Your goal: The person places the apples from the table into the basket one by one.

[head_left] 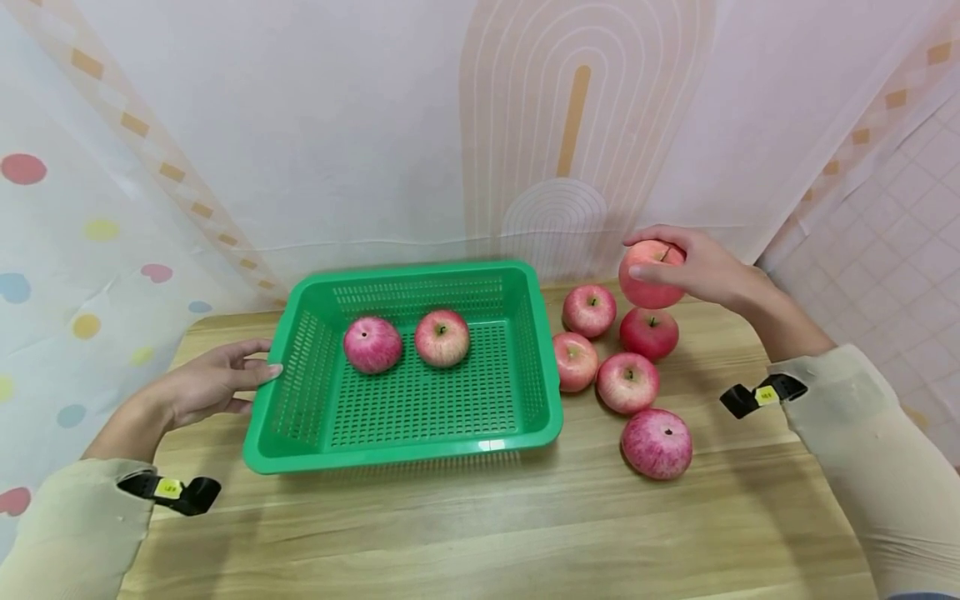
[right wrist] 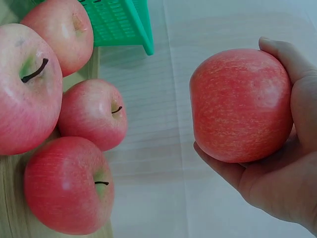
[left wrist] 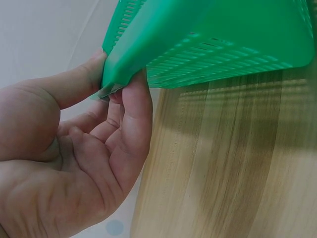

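Note:
My left hand [head_left: 213,385] pinches the left rim of a green plastic basket [head_left: 405,460], thumb on top and fingers curled under the edge, as the left wrist view shows. Two apples lie inside: a darker pink-striped apple [head_left: 372,345] and a paler red apple [head_left: 442,338]. Over at the back right, my right hand [head_left: 705,268] grips a red apple [right wrist: 240,105] between thumb and fingers, raised above the others. Below it sits a deep red apple [head_left: 648,334], beside another apple [head_left: 589,311] near the basket's right side.
More apples stand on the wooden table [head_left: 465,533] right of the basket: a pale one [head_left: 575,362] by its wall, a pink one [head_left: 628,383] and a purplish one [head_left: 656,444] nearest me. A patterned cloth [head_left: 360,150] hangs behind the table's back edge.

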Motion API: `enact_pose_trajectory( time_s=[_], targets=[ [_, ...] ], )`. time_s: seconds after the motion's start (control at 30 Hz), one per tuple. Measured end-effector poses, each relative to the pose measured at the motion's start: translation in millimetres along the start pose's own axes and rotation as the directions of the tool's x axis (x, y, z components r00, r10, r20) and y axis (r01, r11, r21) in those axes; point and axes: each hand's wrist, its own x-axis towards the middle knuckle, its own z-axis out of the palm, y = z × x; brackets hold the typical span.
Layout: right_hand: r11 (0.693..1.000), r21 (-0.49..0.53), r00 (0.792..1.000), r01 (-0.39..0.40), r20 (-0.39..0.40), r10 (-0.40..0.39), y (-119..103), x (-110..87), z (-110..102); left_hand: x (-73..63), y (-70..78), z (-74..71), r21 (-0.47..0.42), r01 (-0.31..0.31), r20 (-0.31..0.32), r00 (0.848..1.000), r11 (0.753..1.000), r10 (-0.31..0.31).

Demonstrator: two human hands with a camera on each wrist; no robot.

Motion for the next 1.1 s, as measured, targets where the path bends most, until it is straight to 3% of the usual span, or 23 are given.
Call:
enact_pose_trajectory(
  time_s=[1.1],
  targets=[
    [0.997,-0.003,0.991,0.077,0.108,-0.076,-30.1,22.7,22.4,2.1,0.0,0.1,-0.002,0.003,0.001,1.0,1.0,-0.003]
  ],
)
